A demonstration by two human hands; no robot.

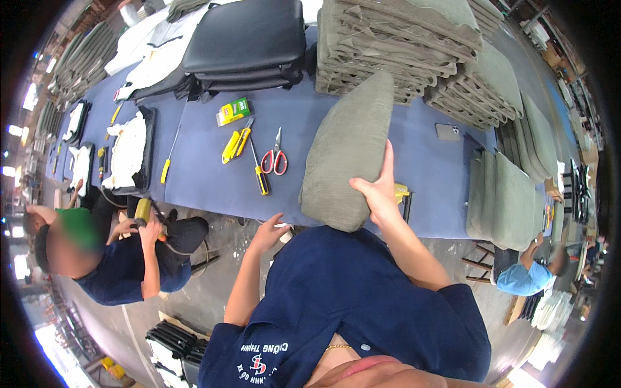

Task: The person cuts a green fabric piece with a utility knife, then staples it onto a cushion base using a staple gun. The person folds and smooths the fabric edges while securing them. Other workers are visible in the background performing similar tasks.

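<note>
My right hand (380, 194) is closed on the edge of a grey-green fabric seat cushion (343, 155). The cushion stands tilted up over the front edge of the table, its lower end close to my shirt. My left hand (266, 234) hangs open before the table edge, apart from the cushion, with its fingers loosely curved and nothing visible in it. Partly hidden behind my right hand is a yellow tool (402, 193) on the table. Left of the cushion lie red-handled scissors (275, 160), a yellow-and-black screwdriver (261, 181) and yellow utility knives (235, 145).
Grey-green cushions rise in a tall stack (388, 52) at the back of the blue-covered table (213, 187). Black padded seats (246, 42) sit at back left. A green-and-yellow box (233, 112) and a phone (447, 132) lie on top. At left, a co-worker (123, 271) holds a power tool (143, 210).
</note>
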